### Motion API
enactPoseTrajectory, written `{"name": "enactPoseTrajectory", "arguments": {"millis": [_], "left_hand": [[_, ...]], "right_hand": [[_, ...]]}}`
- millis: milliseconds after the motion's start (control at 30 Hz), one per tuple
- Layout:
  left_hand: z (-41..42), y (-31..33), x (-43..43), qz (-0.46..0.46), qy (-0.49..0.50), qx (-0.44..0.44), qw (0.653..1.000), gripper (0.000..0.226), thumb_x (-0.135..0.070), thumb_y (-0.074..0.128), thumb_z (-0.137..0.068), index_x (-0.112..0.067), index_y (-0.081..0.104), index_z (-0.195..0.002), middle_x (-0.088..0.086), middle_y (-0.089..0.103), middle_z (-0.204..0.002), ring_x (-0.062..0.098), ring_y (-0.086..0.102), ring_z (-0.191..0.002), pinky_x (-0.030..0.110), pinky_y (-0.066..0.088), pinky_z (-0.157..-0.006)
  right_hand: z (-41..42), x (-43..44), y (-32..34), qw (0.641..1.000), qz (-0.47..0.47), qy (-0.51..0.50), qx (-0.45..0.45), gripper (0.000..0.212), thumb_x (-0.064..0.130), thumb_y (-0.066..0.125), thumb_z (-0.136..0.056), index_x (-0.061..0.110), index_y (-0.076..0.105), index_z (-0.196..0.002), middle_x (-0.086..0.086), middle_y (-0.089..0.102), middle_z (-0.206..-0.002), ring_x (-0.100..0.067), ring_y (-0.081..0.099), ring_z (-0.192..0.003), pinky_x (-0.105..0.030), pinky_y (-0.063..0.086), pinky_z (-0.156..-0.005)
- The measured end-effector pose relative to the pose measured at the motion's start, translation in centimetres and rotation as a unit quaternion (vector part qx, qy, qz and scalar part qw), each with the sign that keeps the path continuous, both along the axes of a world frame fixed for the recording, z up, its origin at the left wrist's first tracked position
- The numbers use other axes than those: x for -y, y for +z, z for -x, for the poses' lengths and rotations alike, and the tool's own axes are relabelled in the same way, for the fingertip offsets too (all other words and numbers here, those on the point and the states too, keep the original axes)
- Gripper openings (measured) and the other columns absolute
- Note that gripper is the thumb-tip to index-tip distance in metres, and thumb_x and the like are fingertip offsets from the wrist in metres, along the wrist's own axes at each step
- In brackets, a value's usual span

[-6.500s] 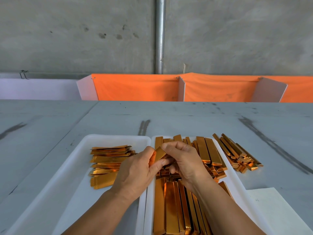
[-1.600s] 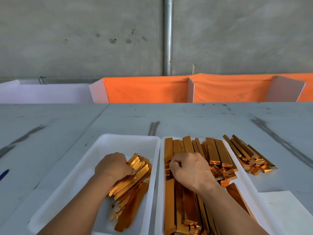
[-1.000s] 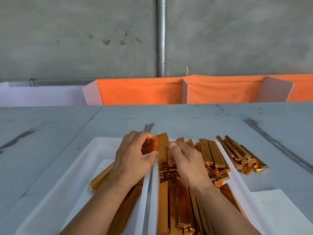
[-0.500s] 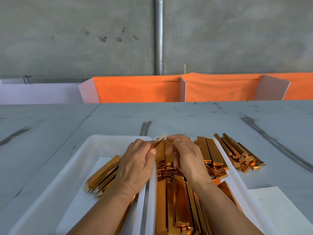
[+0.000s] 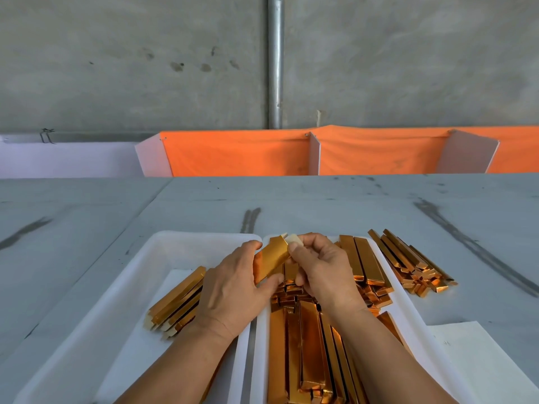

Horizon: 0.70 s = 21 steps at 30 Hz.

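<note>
Slim, glossy gold carton [image 5: 272, 259], tilted, pale end flap [image 5: 292, 239] open

The slim box [image 5: 272, 259] held between the hands is shiny gold, with a cream flap [image 5: 291, 239] at its tip. Gold boxes fill the right white tray [image 5: 408, 310] in coppery tones; paler gold ones lie in the left white tray [image 5: 116, 287]. The table [image 5: 87, 223] is pale grey with dark streaks. Behind hangs an orange cloth [image 5: 233, 154] below a grey wall [image 5: 116, 53].
</note>
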<state>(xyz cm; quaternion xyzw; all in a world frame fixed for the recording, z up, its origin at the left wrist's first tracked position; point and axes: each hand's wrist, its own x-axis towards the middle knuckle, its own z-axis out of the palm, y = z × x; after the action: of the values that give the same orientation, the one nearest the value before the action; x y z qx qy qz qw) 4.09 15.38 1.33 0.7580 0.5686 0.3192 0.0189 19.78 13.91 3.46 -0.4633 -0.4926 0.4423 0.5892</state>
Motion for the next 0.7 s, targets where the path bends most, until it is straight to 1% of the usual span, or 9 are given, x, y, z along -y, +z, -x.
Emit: {"name": "enactPoseTrajectory", "arguments": {"millis": [67, 133, 300, 400, 433, 500, 567, 633, 700], "left_hand": [[0.02, 0.11, 0.06, -0.007, 0.005, -0.011, 1.000, 0.039, -0.063, 0.056, -0.084, -0.033, 0.043, -0.105, -0.016, 0.047, -0.076, 0.006, 0.051, -0.069, 0.013, 0.032, -0.056], [0.12, 0.26, 0.10, -0.005, 0.003, -0.012, 1.000, 0.037, -0.064, 0.054, -0.084, -0.033, 0.038, -0.096, -0.014, 0.039, -0.067, 0.004, 0.045, -0.059, 0.012, 0.027, -0.051], [0.11, 0.34, 0.13, 0.003, 0.003, -0.027, 1.000, 0.048, -0.071, 0.053, -0.078, -0.033, 0.038, -0.102, -0.014, 0.042, -0.067, 0.002, 0.047, -0.059, 0.011, 0.029, -0.052], [0.01, 0.12, 0.09, 0.019, 0.009, -0.004, 1.000, 0.062, -0.071, 0.061, -0.074, -0.039, 0.030, -0.117, -0.017, 0.049, -0.078, 0.003, 0.055, -0.071, 0.012, 0.037, -0.060], [0.02, 0.04, 0.04, 0.023, 0.014, 0.003, 1.000, 0.062, -0.070, 0.063, -0.074, -0.040, 0.030, -0.118, -0.018, 0.051, -0.080, 0.004, 0.057, -0.074, 0.013, 0.040, -0.063], [0.09, -0.10, -0.10, 0.021, 0.020, -0.001, 1.000, 0.048, -0.066, 0.062, -0.078, -0.039, 0.036, -0.109, -0.017, 0.053, -0.076, 0.005, 0.060, -0.072, 0.012, 0.039, -0.059], [0.28, -0.19, -0.22, 0.016, 0.020, 0.001, 1.000, 0.035, -0.061, 0.060, -0.082, -0.037, 0.038, -0.093, -0.015, 0.049, -0.066, 0.005, 0.056, -0.061, 0.012, 0.032, -0.051], [0.43, -0.35, -0.36, 0.012, 0.018, 0.017, 1.000, 0.032, -0.059, 0.059, -0.085, -0.035, 0.038, -0.090, -0.013, 0.046, -0.060, 0.002, 0.050, -0.053, 0.012, 0.029, -0.048], [0.47, -0.44, -0.43, 0.004, 0.020, 0.027, 0.999, 0.030, -0.057, 0.057, -0.086, -0.034, 0.039, -0.092, -0.012, 0.045, -0.058, 0.002, 0.049, -0.051, 0.011, 0.029, -0.048]], "right_hand": [[0.08, 0.02, -0.02, 1.000, 0.001, 0.005, 0.005, 0.013, 0.021, 0.060, -0.098, 0.011, 0.068, -0.093, -0.012, 0.071, -0.077, -0.008, 0.049, -0.043, -0.014, 0.037, -0.040], [0.04, -0.05, -0.09, 1.000, 0.001, 0.006, 0.006, 0.015, 0.021, 0.058, -0.099, 0.012, 0.069, -0.093, -0.012, 0.071, -0.080, -0.008, 0.048, -0.043, -0.013, 0.037, -0.041], [-0.10, -0.19, -0.31, 1.000, -0.004, -0.005, 0.026, 0.019, 0.019, 0.057, -0.099, 0.013, 0.070, -0.087, -0.012, 0.068, -0.072, -0.008, 0.048, -0.042, -0.014, 0.037, -0.041], [0.05, -0.12, -0.37, 0.998, -0.028, -0.007, 0.056, 0.017, 0.018, 0.057, -0.099, 0.017, 0.069, -0.089, -0.009, 0.071, -0.077, -0.008, 0.050, -0.044, -0.016, 0.041, -0.044], [0.13, -0.07, -0.41, 0.997, -0.034, -0.003, 0.067, 0.016, 0.019, 0.057, -0.099, 0.019, 0.070, -0.089, -0.008, 0.071, -0.078, -0.008, 0.051, -0.045, -0.016, 0.042, -0.045], [0.28, 0.08, -0.47, 0.995, -0.040, 0.006, 0.089, 0.015, 0.021, 0.057, -0.099, 0.024, 0.070, -0.092, -0.004, 0.072, -0.078, -0.008, 0.054, -0.048, -0.016, 0.043, -0.048], [0.40, 0.23, -0.47, 0.994, -0.045, 0.016, 0.095, 0.013, 0.021, 0.058, -0.099, 0.024, 0.070, -0.096, -0.002, 0.072, -0.078, -0.005, 0.057, -0.049, -0.016, 0.044, -0.048], [0.45, 0.28, -0.47, 0.995, -0.049, 0.013, 0.082, 0.011, 0.017, 0.060, -0.098, 0.026, 0.067, -0.099, -0.002, 0.071, -0.074, -0.004, 0.058, -0.051, -0.018, 0.046, -0.050], [0.45, 0.22, -0.52, 0.995, -0.055, -0.013, 0.086, 0.015, 0.015, 0.063, -0.095, 0.029, 0.064, -0.099, -0.007, 0.067, -0.071, -0.008, 0.057, -0.053, -0.024, 0.049, -0.053]]}}
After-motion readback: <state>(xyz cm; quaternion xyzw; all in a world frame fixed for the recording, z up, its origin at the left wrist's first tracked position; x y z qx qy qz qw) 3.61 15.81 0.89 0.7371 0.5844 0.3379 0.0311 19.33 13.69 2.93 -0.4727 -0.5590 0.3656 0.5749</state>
